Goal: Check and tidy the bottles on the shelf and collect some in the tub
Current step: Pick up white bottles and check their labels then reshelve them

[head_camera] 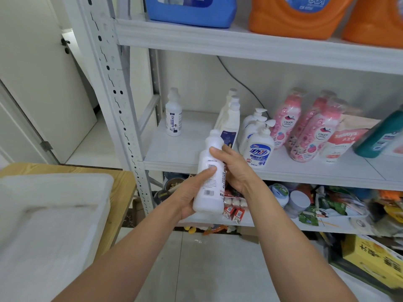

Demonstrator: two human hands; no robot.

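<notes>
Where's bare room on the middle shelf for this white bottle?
Bare board on the white metal shelf lies between the lone white labelled bottle and the row of tall white bottles. Rightward, white pump bottles and pink bottles crowd.

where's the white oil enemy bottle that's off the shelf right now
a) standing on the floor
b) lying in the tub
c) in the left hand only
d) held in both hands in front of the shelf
d: the left hand cups the base of the white bottle with its thumb across the label, and the right hand grips its upper side, in front of the middle shelf.
</notes>
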